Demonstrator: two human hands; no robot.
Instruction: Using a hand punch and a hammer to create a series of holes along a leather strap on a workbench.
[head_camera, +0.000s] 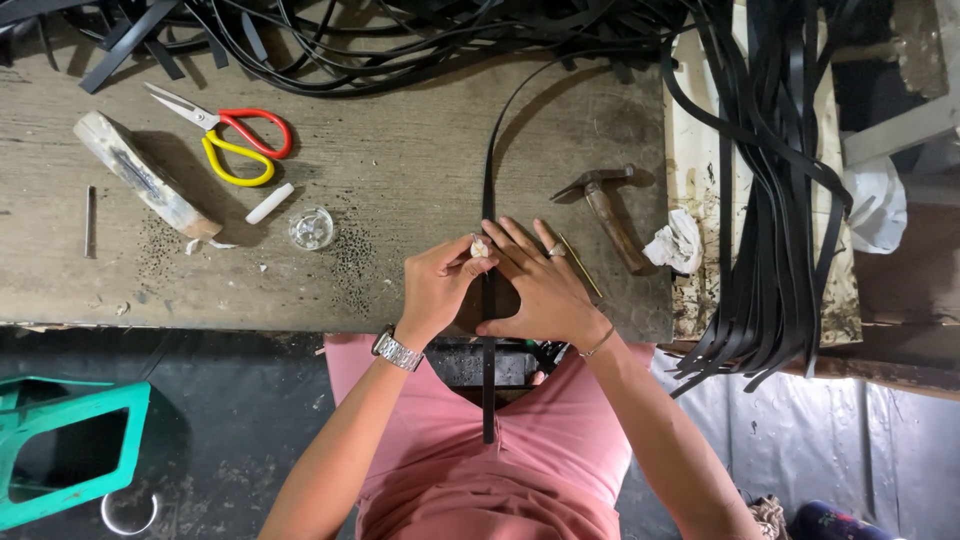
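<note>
A long black strap (488, 180) runs from the tangle at the table's far side toward me, over the front edge and down to my lap. My right hand (545, 285) lies flat on the table with fingers spread, pressing the strap near the edge. My left hand (437, 285) is pinched on a small whitish piece (480, 247), which it holds against the strap just left of my right fingers. A thin metal rod (580, 265) lies beside my right hand.
A hammer (605, 210) rests right of the strap. Red-and-yellow scissors (235, 140), a wooden block (145, 175), a white chalk stick (270, 203) and a small glass dish (311, 228) lie to the left. Bundled black straps (775, 200) hang at right. A teal frame (70, 450) is on the floor.
</note>
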